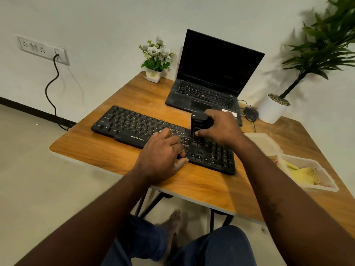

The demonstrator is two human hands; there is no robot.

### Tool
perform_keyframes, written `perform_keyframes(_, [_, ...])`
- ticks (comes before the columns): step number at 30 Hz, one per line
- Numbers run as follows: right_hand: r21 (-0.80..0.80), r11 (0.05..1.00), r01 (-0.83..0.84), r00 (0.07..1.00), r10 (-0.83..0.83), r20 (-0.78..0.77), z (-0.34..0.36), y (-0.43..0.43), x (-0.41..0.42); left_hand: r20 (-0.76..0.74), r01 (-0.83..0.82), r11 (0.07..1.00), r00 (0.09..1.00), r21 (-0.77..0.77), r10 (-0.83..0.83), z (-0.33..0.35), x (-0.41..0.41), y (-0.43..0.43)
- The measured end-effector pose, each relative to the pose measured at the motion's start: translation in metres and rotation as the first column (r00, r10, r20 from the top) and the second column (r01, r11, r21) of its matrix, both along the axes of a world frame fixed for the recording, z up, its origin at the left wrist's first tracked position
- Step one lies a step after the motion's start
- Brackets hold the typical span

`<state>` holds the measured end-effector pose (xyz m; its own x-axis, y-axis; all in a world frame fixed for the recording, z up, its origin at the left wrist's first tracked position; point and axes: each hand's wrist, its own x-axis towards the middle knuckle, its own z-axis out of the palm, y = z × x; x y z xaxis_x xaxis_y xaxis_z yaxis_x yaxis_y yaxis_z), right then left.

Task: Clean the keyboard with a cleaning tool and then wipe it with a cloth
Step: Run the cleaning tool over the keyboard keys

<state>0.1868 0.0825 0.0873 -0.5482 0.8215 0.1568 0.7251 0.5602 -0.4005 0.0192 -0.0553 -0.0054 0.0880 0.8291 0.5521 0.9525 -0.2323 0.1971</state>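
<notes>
A black keyboard (134, 127) lies across the wooden table (96, 152). My right hand (221, 129) grips a black upright cleaning tool (199, 121), whose lower end stands on the keys right of the keyboard's middle. My left hand (163, 154) rests on the keyboard's front part, fingers spread over the keys and thumb at its front edge. A yellow cloth (305, 172) lies in a clear plastic box (324, 186) at the table's right edge.
An open black laptop (211, 77) stands behind the keyboard. A small flower pot (153, 73) sits at the back left corner, a black mouse (250, 113) and a white plant pot (272, 110) at the back right. The box's clear lid (263, 141) lies beside it.
</notes>
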Motion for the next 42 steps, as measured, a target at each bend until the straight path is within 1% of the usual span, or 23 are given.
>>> perform_keyframes(3, [-0.146, 0.988, -0.056, 0.998, 0.060, 0.023, 0.008, 0.002, 0.012, -0.005, 0.003, 1.000, 1.000, 0.000, -0.003, 0.000, 0.001, 0.000])
perform_keyframes(4, [-0.159, 0.985, -0.066, 0.998, 0.068, 0.008, 0.010, 0.002, 0.015, -0.005, 0.003, 1.000, 1.000, -0.002, -0.003, 0.000, 0.001, 0.001])
perform_keyframes(7, [-0.082, 0.996, -0.034, 0.999, 0.031, -0.042, 0.004, -0.003, 0.015, 0.002, 0.005, 1.000, 1.000, -0.002, -0.005, 0.000, 0.000, 0.001])
perform_keyframes(10, [-0.098, 0.994, -0.054, 0.997, 0.048, -0.064, -0.002, -0.008, 0.017, 0.002, 0.008, 1.000, 1.000, 0.002, -0.008, 0.000, 0.000, 0.001])
perform_keyframes(14, [-0.162, 0.987, 0.020, 1.000, -0.019, 0.007, 0.009, 0.000, 0.050, 0.001, -0.006, 1.000, 1.000, -0.005, 0.006, -0.001, 0.001, 0.000])
perform_keyframes(16, [-0.160, 0.986, 0.048, 0.998, -0.043, 0.037, 0.014, 0.005, 0.063, -0.001, -0.008, 1.000, 1.000, -0.006, 0.008, -0.002, 0.001, 0.001])
perform_keyframes(19, [-0.122, 0.991, 0.056, 0.997, -0.062, -0.043, 0.011, 0.002, 0.053, -0.006, -0.005, 1.000, 1.000, -0.006, 0.005, -0.001, 0.001, 0.001])
perform_keyframes(21, [-0.110, 0.994, 0.010, 0.995, -0.021, -0.099, 0.003, -0.005, 0.033, -0.005, -0.008, 1.000, 1.000, -0.008, 0.008, -0.001, 0.001, 0.001])
perform_keyframes(23, [-0.116, 0.992, -0.048, 0.992, 0.034, -0.120, -0.007, -0.009, 0.020, -0.008, -0.011, 1.000, 1.000, -0.012, 0.011, -0.001, 0.001, 0.000])
perform_keyframes(24, [-0.118, 0.992, -0.048, 0.992, 0.034, -0.122, -0.008, -0.009, 0.020, -0.011, -0.009, 1.000, 1.000, -0.011, 0.009, -0.001, 0.001, 0.000])
perform_keyframes(28, [-0.119, 0.989, 0.084, 0.996, -0.088, -0.028, 0.001, 0.008, 0.052, -0.015, -0.015, 1.000, 1.000, -0.013, 0.014, -0.001, 0.001, 0.000])
perform_keyframes(30, [-0.053, 0.990, 0.132, 0.991, -0.133, 0.000, 0.005, 0.013, 0.060, -0.018, -0.017, 1.000, 1.000, -0.014, 0.017, -0.001, 0.001, 0.002])
perform_keyframes(31, [-0.043, 0.991, 0.130, 0.991, -0.131, -0.014, 0.004, 0.013, 0.059, -0.017, -0.017, 1.000, 1.000, -0.016, 0.017, -0.001, 0.001, 0.002])
perform_keyframes(34, [-0.156, 0.987, 0.043, 0.994, -0.058, -0.092, -0.004, 0.001, 0.039, -0.008, -0.012, 1.000, 1.000, -0.022, 0.012, -0.001, 0.001, 0.001])
perform_keyframes(35, [-0.158, 0.987, 0.027, 0.994, -0.043, -0.102, -0.008, 0.000, 0.032, -0.009, -0.011, 1.000, 1.000, -0.021, 0.011, -0.001, 0.001, 0.001])
perform_keyframes(37, [-0.097, 0.992, 0.074, 0.991, -0.084, -0.103, -0.012, 0.004, 0.026, -0.010, -0.011, 1.000, 1.000, -0.020, 0.011, 0.000, 0.002, 0.000])
perform_keyframes(39, [-0.015, 0.985, 0.174, 0.980, -0.174, -0.096, -0.008, 0.010, 0.027, -0.012, -0.014, 1.000, 1.000, -0.023, 0.013, 0.001, 0.002, -0.001])
perform_keyframes(40, [-0.015, 0.981, 0.196, 0.976, -0.196, -0.099, -0.004, 0.012, 0.030, -0.011, -0.014, 1.000, 1.000, -0.023, 0.014, 0.001, 0.002, 0.000])
perform_keyframes(41, [-0.060, 0.983, 0.174, 0.977, -0.180, -0.117, -0.002, 0.012, 0.032, -0.009, -0.015, 1.000, 1.000, -0.021, 0.015, 0.000, 0.002, 0.000])
perform_keyframes(42, [-0.138, 0.983, 0.120, 0.981, -0.139, -0.138, 0.001, 0.010, 0.032, -0.006, -0.014, 1.000, 1.000, -0.020, 0.014, 0.000, 0.001, 0.000])
